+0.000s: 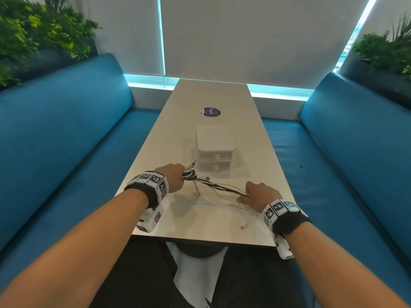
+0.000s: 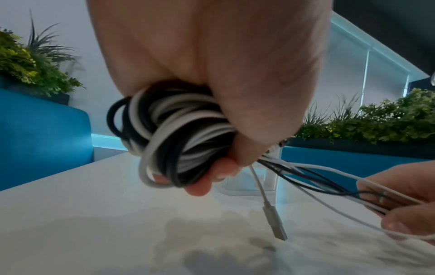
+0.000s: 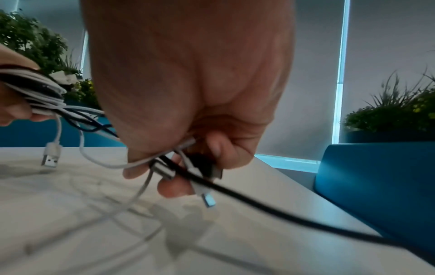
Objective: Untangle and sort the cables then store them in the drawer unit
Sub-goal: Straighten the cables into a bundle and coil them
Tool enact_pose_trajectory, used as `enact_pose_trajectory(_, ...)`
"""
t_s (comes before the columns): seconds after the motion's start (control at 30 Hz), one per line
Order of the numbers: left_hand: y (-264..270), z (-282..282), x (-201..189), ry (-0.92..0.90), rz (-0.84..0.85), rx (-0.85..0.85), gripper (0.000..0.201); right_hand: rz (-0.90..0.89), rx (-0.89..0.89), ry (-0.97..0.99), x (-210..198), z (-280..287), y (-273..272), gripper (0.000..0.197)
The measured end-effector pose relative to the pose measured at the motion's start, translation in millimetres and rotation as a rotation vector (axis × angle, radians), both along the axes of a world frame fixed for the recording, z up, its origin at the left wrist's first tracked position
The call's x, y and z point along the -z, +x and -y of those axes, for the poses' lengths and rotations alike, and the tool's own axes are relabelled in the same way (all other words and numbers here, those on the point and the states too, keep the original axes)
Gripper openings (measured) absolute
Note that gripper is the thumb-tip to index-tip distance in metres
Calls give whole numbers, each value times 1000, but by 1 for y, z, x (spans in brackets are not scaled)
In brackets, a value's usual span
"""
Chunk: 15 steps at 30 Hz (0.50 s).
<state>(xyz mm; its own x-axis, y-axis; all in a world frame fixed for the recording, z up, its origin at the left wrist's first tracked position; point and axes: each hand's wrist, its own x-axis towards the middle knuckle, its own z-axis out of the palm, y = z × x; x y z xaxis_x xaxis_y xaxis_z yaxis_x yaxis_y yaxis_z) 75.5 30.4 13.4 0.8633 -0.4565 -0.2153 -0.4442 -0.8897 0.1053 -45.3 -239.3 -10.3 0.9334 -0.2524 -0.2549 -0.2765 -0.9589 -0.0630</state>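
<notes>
My left hand grips a coiled bundle of black and white cables just above the table, in front of the drawer unit. Several strands run from that bundle across to my right hand, which pinches their ends and plugs. A white USB plug dangles from the bundle toward the tabletop. A black cable trails from the right hand off to the right. Loose white cable lies on the table under the hands. The drawer unit is white and translucent, with two shut drawers.
The long white table has a purple round sticker beyond the drawer unit. Blue benches flank both sides. Potted plants stand behind the benches. The table's near edge is close under my wrists.
</notes>
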Motion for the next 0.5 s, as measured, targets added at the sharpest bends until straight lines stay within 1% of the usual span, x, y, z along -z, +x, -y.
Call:
enact_pose_trajectory(0.03, 1, 1, -2, -3, 5, -5, 4, 9, 5, 13, 1, 1, 0, 40)
enact_pose_trajectory(0.13, 3, -3, -6, 25, 37, -29, 7, 42, -6, 121, 5, 6, -1, 27)
enact_pose_trajectory(0.17, 3, -3, -7, 33, 47, -28, 7, 42, -13, 140, 4, 9, -1, 26)
enact_pose_trajectory(0.27, 1, 0, -7, 41, 53, -20, 7, -20, -2, 90, 1, 10, 0, 25)
enact_pose_trajectory(0.3, 0, 1, -7, 41, 59, -18, 8, -46, 21, 55, -1, 9, 0, 33)
enact_pose_trajectory(0.33, -1, 2, -8, 36, 67, -21, 9, -51, 43, 14, 0, 9, -1, 45)
enact_pose_trajectory(0.37, -1, 2, -10, 25, 78, -23, 11, -42, 61, -29, 0, 9, -3, 56)
enact_pose_trajectory(0.4, 1, 3, -12, 11, 90, -23, 13, -23, 60, -59, 4, 11, -5, 62)
enact_pose_trajectory(0.43, 2, 3, -14, 0, 97, -18, 18, -18, 60, -63, 6, 13, -6, 66)
enact_pose_trajectory(0.5, 1, 4, -18, -1, 87, -1, 26, -47, 81, 39, 11, 17, -9, 76)
